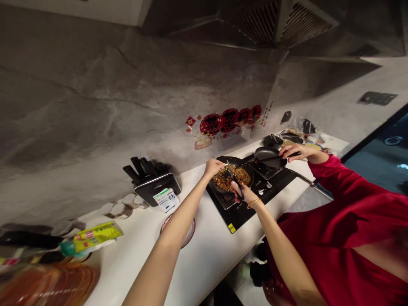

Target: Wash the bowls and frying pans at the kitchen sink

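A black frying pan (219,187) full of chopped, stir-fried food (223,180) sits on the near burner of a black cooktop (245,212). My right hand (239,191), with a gold bangle at the wrist, is closed round the handle of a dark spatula (230,171) whose blade lies in the food. My left hand (213,166) hovers at the pan's far rim with its fingers curled; what they pinch is too small to make out.
A person in a red top stands at the right, a hand (295,151) on the handle of a second black pan (269,155). On the white counter are a knife block (153,185), a red-rimmed plate (190,231), glasses (119,209) and a yellow packet (95,233).
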{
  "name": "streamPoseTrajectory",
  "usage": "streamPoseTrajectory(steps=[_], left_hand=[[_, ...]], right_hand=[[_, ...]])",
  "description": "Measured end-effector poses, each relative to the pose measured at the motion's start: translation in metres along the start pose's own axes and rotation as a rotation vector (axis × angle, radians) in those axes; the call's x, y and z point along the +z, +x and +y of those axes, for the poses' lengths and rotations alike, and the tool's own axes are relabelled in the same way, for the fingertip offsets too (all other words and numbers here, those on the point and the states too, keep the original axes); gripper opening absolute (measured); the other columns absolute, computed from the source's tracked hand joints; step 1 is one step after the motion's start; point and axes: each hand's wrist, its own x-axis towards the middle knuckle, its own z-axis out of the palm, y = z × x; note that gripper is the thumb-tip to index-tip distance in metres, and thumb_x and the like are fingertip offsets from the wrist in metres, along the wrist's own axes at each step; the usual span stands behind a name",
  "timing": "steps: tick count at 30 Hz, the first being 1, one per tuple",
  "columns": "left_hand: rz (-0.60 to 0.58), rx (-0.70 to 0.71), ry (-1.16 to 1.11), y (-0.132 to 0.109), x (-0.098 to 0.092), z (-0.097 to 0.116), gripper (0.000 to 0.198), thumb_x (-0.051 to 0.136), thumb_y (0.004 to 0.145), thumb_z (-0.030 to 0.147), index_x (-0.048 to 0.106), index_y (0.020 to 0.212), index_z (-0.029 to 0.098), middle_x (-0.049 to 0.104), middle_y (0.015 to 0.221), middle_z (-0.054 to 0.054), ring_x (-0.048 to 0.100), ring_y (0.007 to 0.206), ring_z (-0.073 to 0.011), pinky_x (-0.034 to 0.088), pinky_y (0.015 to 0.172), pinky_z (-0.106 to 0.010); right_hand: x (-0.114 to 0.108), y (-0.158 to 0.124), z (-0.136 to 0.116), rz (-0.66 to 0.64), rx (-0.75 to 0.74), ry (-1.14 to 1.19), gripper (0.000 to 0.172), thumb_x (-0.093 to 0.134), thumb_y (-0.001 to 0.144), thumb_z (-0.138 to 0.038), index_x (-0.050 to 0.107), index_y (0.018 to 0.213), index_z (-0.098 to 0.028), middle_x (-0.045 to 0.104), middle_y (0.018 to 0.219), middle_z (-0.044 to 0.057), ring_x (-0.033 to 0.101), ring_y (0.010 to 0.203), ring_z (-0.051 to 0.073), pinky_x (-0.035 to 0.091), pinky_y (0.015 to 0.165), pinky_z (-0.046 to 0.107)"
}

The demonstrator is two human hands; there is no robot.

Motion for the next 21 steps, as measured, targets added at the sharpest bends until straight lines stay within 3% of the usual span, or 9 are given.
streamPoseTrajectory(steps=[4,7,9,12,14,16,19,21], left_hand=[[0.041,0.013,-0.019,0.003,0.0,-0.002,0.012,0.064,0.073,0.021,0.075,0.073,0.015,0.07,0.066,-0.001,0.057,0.06,-0.0102,0.04,0.057,-0.019],[0.039,-0.013,-0.066,0.002,0.002,0.0,0.015,0.059,0.076,0.017,0.073,0.079,0.013,0.07,0.068,-0.002,0.057,0.059,-0.0093,0.042,0.057,-0.019],[0.024,-0.032,-0.101,-0.001,0.003,0.003,0.015,0.058,0.077,0.013,0.072,0.082,0.011,0.07,0.069,-0.003,0.056,0.057,-0.008,0.042,0.056,-0.018],[-0.003,-0.058,-0.139,-0.005,0.004,0.009,0.013,0.057,0.077,0.011,0.07,0.078,0.009,0.068,0.066,-0.003,0.055,0.053,-0.0064,0.042,0.054,-0.017],[-0.012,-0.074,-0.155,-0.006,0.005,0.011,0.011,0.058,0.077,0.01,0.069,0.074,0.01,0.067,0.064,-0.003,0.054,0.052,-0.006,0.041,0.052,-0.016],[-0.008,-0.088,-0.165,-0.006,0.006,0.012,0.011,0.059,0.075,0.01,0.069,0.071,0.01,0.067,0.062,-0.002,0.054,0.051,-0.0059,0.041,0.051,-0.016],[0.022,-0.113,-0.174,-0.003,0.007,0.012,0.011,0.059,0.073,0.009,0.069,0.068,0.011,0.064,0.057,-0.001,0.052,0.049,-0.0056,0.039,0.05,-0.016],[0.044,-0.129,-0.177,-0.001,0.007,0.011,0.012,0.059,0.072,0.008,0.068,0.064,0.011,0.062,0.053,0.001,0.051,0.047,-0.005,0.038,0.05,-0.016]], right_hand=[[-0.006,-0.008,-0.011,-0.033,0.035,-0.086,0.058,0.049,0.079,-0.072,0.056,0.063,-0.016,0.056,0.055,0.003,0.056,0.053,0.014,0.041,0.048,0.024],[-0.004,-0.014,-0.012,-0.033,0.047,-0.127,0.044,0.052,0.088,-0.055,0.065,0.083,-0.014,0.066,0.084,0.005,0.062,0.076,0.017,0.051,0.066,0.027],[0.0,-0.018,-0.011,-0.021,0.051,-0.131,0.033,0.052,0.092,-0.044,0.063,0.102,-0.015,0.064,0.103,0.005,0.062,0.088,0.017,0.053,0.077,0.031],[-0.014,-0.019,-0.019,0.004,0.054,-0.134,0.03,0.055,0.091,-0.042,0.065,0.096,-0.014,0.065,0.099,0.005,0.063,0.087,0.018,0.054,0.076,0.031],[-0.053,-0.015,-0.035,0.046,0.045,-0.128,0.036,0.055,0.089,-0.045,0.064,0.073,-0.014,0.067,0.079,0.005,0.064,0.076,0.017,0.052,0.067,0.026],[-0.114,-0.005,-0.06,0.089,0.041,-0.138,0.041,0.058,0.087,-0.041,0.056,0.054,-0.017,0.066,0.066,0.004,0.063,0.069,0.015,0.048,0.061,0.022],[-0.21,0.016,-0.091,-0.049,0.115,-0.307,0.03,0.075,0.067,-0.006,0.056,0.045,-0.014,0.07,0.076,0.006,0.065,0.072,0.015,0.047,0.067,0.02],[-0.251,0.027,-0.097,-0.13,0.022,-0.402,0.026,0.076,0.053,0.008,0.062,0.049,-0.014,0.072,0.084,0.005,0.066,0.08,0.017,0.046,0.073,0.02]])
